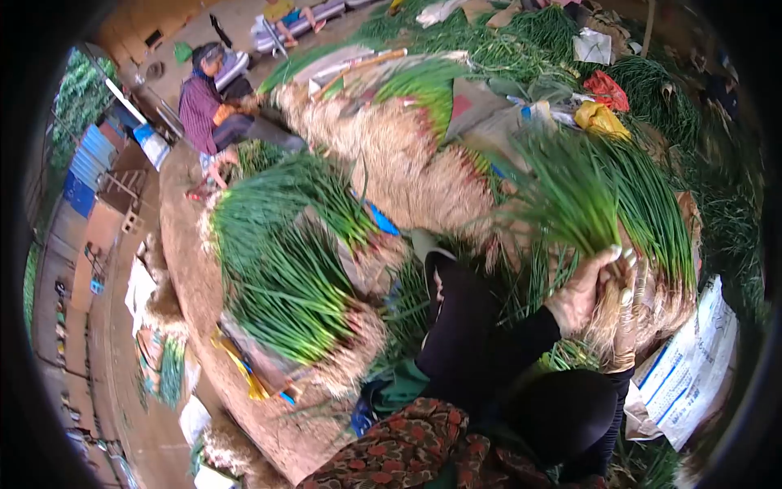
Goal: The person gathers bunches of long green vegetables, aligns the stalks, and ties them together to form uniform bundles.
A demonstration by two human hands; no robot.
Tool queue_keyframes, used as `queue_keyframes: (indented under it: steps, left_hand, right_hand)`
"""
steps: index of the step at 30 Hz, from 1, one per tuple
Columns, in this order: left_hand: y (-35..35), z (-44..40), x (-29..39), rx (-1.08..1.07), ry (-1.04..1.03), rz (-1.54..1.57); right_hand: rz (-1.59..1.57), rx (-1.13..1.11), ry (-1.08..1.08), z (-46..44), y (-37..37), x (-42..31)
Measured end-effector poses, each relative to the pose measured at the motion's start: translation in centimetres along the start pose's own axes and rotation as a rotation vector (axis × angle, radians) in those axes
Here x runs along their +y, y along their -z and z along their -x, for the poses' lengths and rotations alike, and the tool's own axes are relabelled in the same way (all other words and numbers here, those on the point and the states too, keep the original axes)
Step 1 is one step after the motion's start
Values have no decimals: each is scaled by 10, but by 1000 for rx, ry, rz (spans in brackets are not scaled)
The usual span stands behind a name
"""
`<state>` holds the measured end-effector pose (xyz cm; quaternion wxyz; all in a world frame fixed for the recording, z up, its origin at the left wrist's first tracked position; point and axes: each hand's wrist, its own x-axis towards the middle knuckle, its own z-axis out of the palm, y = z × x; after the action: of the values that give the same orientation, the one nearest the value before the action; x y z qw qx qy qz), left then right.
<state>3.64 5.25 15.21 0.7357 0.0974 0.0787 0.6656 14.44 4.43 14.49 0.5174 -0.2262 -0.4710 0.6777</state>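
Note:
My left hand is closed around the lower stems of a bunch of green onions. Their green leaves point up and away from me, blurred at the tips, and the pale roots hang below my grip. My right hand, with tape-like wrapping on its fingers, closes on the same bunch near the roots from the right side. Beside it on the right lies a pile of green onions, leaves upward and roots toward me. To the left, another pile of green onions rests with its roots facing my knee.
A long heap of rooted onions stretches across the middle. A yellow bag, a red bag and a white printed sack lie on the right. Another person sits at the far left. A low earthen edge drops to a floor.

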Motion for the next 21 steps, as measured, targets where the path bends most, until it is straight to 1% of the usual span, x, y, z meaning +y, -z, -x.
queue_keyframes:
  steps: [1, 2, 3, 4, 6, 7, 8, 9, 10, 12, 14, 16, 17, 18, 20, 21]
  left_hand:
    - [-4, -2, 0, 39, -61, 17]
    - [-6, -8, 1, 75, -123, 29]
    - [-2, -15, 7, 29, -179, 5]
    - [3, -18, 9, 32, -254, -16]
    - [-14, -2, 34, 38, -396, -74]
    - [-18, 8, 54, 23, -450, -156]
    - [-13, 9, 71, 32, -444, -145]
    - [-17, 19, 91, 14, -501, -166]
    - [-16, 34, 114, 1, -561, -185]
    - [-3, 69, 165, 64, -654, -305]
    - [16, 113, 218, 98, -724, -315]
    - [49, 170, 271, 272, -810, -497]
    - [62, 209, 290, 366, -810, -571]
    - [74, 245, 309, 459, -809, -647]
    - [119, 306, 325, 548, -840, -622]
    - [154, 336, 327, 595, -842, -572]
  right_hand:
    - [-77, 40, -199, 6, 70, 27]
    - [-7, 63, -239, 19, 96, 34]
    - [58, 85, -278, 29, 108, 35]
    - [122, 106, -312, 33, 120, 37]
    - [225, 90, -361, 36, 87, 18]
    - [274, 80, -384, 38, 67, 7]
    - [301, 71, -387, 40, 58, 3]
    - [341, 52, -393, 41, 61, -1]
    - [384, 26, -402, 42, 68, -7]
    - [494, -11, -416, 41, 90, -9]
    - [660, -36, -469, 31, 121, 1]
    - [865, -1, -636, 17, 160, 39]
    - [924, 103, -779, 10, 180, 75]
    - [1037, -97, -747, 6, 192, 105]
    - [1060, -371, -671, 13, 181, 151]
    - [1269, -496, -545, 20, 147, 152]
